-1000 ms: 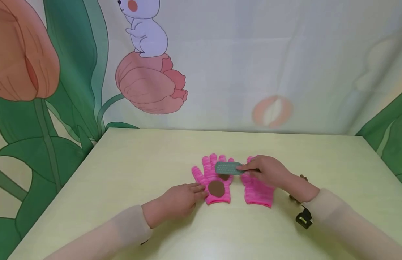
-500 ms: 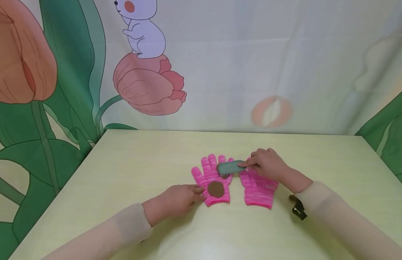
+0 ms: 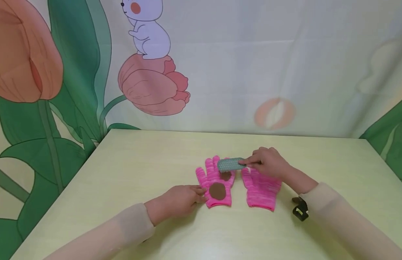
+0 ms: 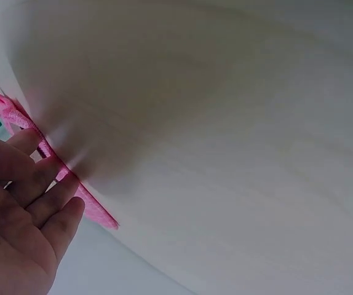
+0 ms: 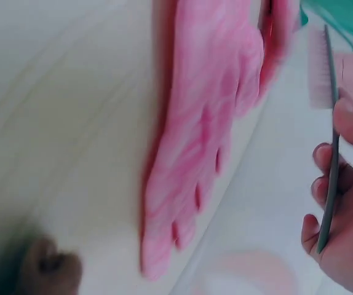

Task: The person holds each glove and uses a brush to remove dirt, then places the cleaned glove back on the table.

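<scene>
Two pink knit gloves lie side by side on the table. The left glove (image 3: 213,200) bears a large brown round patch (image 3: 217,191) on its palm and a smaller brown patch (image 3: 225,176) near the fingers. My left hand (image 3: 178,200) touches this glove's outer edge with its fingertips; the left wrist view has the fingers lightly bent along the pink edge. My right hand (image 3: 269,162) grips a grey-green brush (image 3: 230,164) by its handle, over the left glove's fingers. Pale bristles show in the right wrist view. The right glove (image 3: 262,193) lies partly beneath that hand.
The pale table (image 3: 149,155) ends at a cloth backdrop (image 3: 233,72) printed with tulips and a white animal. A small black object (image 3: 300,210) shows beside the right sleeve. A blurred brown shape (image 5: 50,270) sits in the right wrist view's lower corner.
The brush has risen slightly over the left glove's fingers and tilted, its end uncovering more of the small brown patch. My left hand stays at the glove's edge.
</scene>
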The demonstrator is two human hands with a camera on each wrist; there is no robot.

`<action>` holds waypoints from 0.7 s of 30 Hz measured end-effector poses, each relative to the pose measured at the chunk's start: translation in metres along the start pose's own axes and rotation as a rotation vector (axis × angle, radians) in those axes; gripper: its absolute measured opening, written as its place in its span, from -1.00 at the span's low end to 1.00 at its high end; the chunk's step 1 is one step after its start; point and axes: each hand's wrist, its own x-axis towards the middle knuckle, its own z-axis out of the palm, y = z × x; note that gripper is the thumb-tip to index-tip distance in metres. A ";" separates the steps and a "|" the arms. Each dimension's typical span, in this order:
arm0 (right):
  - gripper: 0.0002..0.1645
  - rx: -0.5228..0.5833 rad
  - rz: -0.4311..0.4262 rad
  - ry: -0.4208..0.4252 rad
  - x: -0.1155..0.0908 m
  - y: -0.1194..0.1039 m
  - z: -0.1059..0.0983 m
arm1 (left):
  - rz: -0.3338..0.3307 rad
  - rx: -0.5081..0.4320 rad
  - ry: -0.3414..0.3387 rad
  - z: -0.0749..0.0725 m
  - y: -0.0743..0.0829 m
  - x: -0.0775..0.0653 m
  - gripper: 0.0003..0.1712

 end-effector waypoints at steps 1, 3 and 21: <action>-0.66 0.006 -0.030 -0.008 0.001 -0.002 0.002 | -0.002 -0.005 -0.003 0.000 0.000 0.000 -0.62; -0.69 0.000 -0.068 -0.029 0.002 -0.004 0.007 | -0.004 -0.007 0.000 0.000 0.000 0.001 -0.63; -0.65 -0.071 0.071 -0.053 -0.004 0.027 -0.001 | -0.028 -0.020 -0.018 -0.003 0.002 0.002 -0.60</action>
